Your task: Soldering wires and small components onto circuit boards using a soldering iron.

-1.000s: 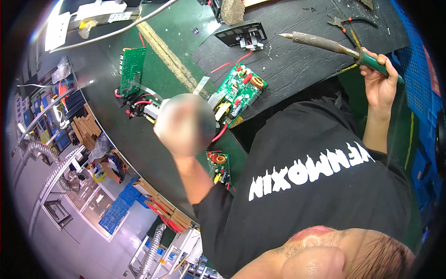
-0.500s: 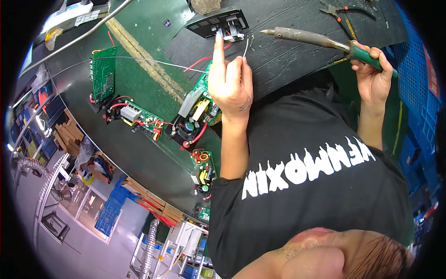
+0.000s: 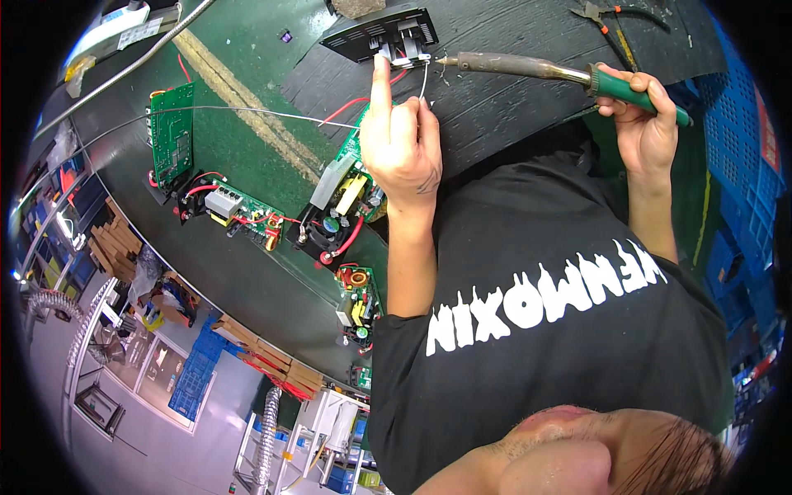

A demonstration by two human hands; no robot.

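Observation:
My right hand [image 3: 648, 124] is wrapped round the green handle of a soldering iron [image 3: 524, 66]. The iron's tip points left and is close beside a metal terminal on a black slotted panel [image 3: 346, 40]; I cannot tell whether they touch. My left hand [image 3: 402, 157] pinches a thin solder wire [image 3: 247, 109], whose free end sticks up toward that same terminal. The left index finger is stretched out against the white and metal parts on the panel. A red wire [image 3: 346, 107] runs from the panel down past my left hand. Beneath that hand lies a green circuit board [image 3: 351, 148], partly hidden.
Several circuit boards with red wires, such as an upright green board [image 3: 172, 136] and a small one [image 3: 357, 305], stand on the left. Orange-handled cutters [image 3: 609, 25] lie at the far right. A stone [image 3: 356, 7] sits behind the panel. A blue crate [image 3: 730, 115] is at the right.
The soldering iron has moved left in my right hand, bringing its tip near the panel's terminal and the solder's end. My left hand keeps its pinch and stretched index finger.

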